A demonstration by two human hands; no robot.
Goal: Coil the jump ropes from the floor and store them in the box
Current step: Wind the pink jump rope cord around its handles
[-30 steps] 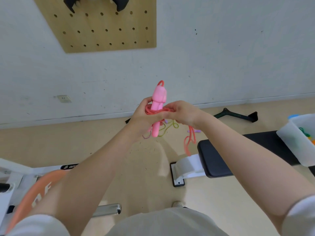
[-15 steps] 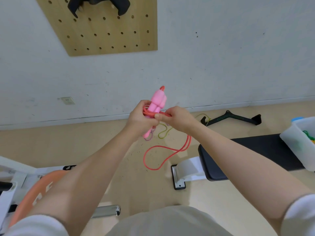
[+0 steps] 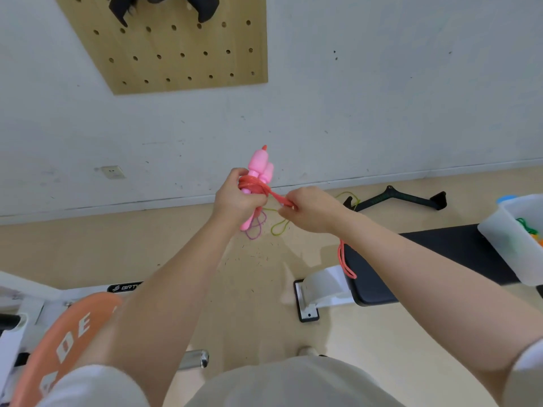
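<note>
Coiling step: my left hand [image 3: 235, 201] grips the pink handles [image 3: 260, 167], my right hand [image 3: 308, 210] pinches the red rope [image 3: 279, 198] taut beside them; the hanging tail [image 3: 345, 259] below my right wrist likely needs wrapping next.

Left hand [image 3: 238, 201] left of right hand [image 3: 311, 211], rope [image 3: 276, 196] between; handles [image 3: 258, 168] above left hand. Box [image 3: 511, 245] on bench [image 3: 435, 254], far right; pegboard [image 3: 164, 54] on wall behind.
</note>
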